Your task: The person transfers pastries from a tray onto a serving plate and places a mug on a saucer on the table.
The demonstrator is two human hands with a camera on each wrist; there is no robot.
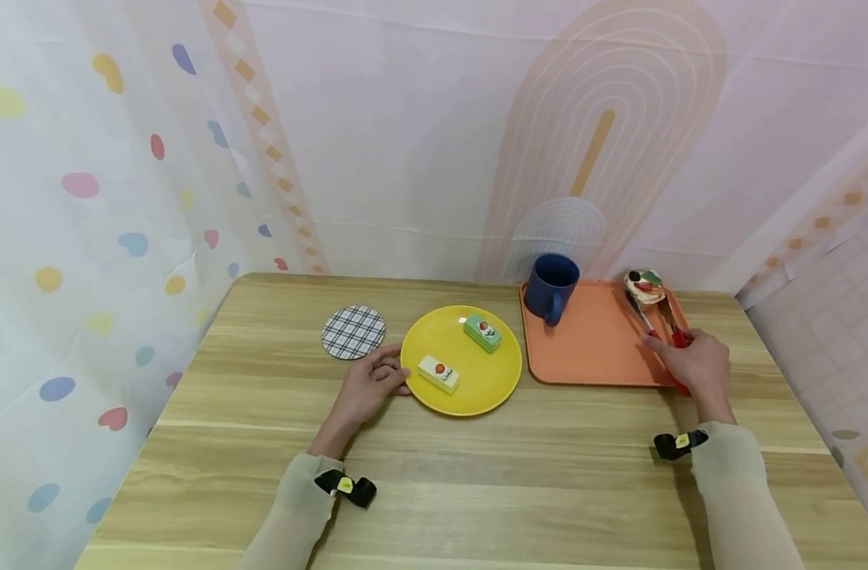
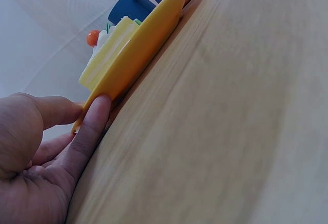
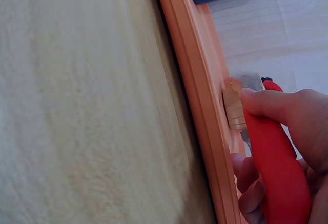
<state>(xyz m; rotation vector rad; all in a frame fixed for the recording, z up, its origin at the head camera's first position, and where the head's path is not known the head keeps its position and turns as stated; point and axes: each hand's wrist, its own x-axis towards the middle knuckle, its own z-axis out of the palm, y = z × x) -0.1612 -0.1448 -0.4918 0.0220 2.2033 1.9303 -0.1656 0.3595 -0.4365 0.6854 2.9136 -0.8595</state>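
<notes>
My left hand (image 1: 368,384) pinches the near-left rim of a yellow plate (image 1: 470,397), thumb above and a finger under the edge in the left wrist view. On the plate lie a cream-coloured cake slice (image 1: 434,378) and a green cake slice (image 1: 481,339), each with a red-orange ball on top. My right hand (image 1: 699,362) grips red-handled tongs (image 3: 277,167) over the right side of an orange tray (image 1: 584,348). Between the tong ends is a small cake (image 1: 645,291) with white cream and fruit-like toppings, at the tray's back right.
A dark blue mug (image 1: 548,286) stands in the tray's back-left corner, handle towards me. Left of the plate lies a round checked coaster (image 1: 353,332). Everything is on a wooden table (image 1: 491,499), with a patterned cloth (image 1: 405,142) hanging behind it.
</notes>
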